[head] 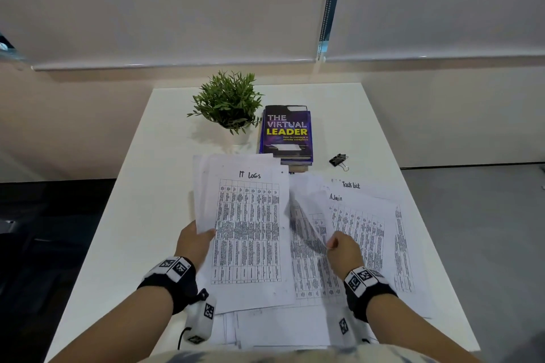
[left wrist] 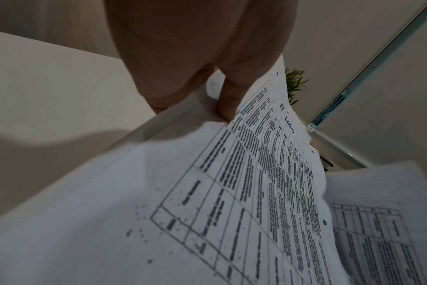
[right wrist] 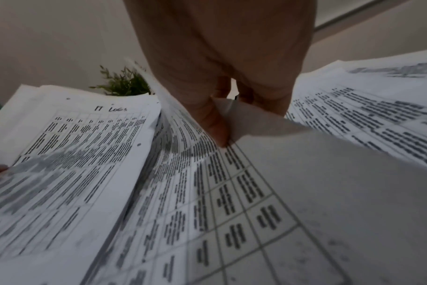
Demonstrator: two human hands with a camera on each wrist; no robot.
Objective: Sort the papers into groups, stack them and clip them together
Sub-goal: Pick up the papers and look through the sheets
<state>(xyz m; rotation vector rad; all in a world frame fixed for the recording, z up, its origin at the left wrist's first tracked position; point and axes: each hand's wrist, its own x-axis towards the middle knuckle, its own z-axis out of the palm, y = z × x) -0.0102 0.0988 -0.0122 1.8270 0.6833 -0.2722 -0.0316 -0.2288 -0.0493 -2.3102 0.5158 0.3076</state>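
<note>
Nearest the body, loose sheets (head: 280,330) lie spread flat on the white table (head: 124,244), unsorted, likely the pile being worked through. Left hand (head: 194,240) pinches the left edge of the "IT Logs" stack (head: 247,230), thumb on top, fingers (left wrist: 228,102) underneath; the stack is lifted off the table, probably so matching pages can be dropped on. Right hand (head: 343,250) pinches the edge of a single sheet (head: 306,215), thumb (right wrist: 213,123) clamped on the printed side, sheet curling up away from the papers below. Looks like it is being peeled off to read its heading and pick a group. Under it sit an "Admin" page (head: 362,224) and a "Task list" page (head: 351,185), overlapped. Further back, binder clip (head: 339,160) lies alone to the right, well apart from both hands, not yet used. Book pile (head: 286,132) and potted plant (head: 228,103) at the far end, out of the way.
</note>
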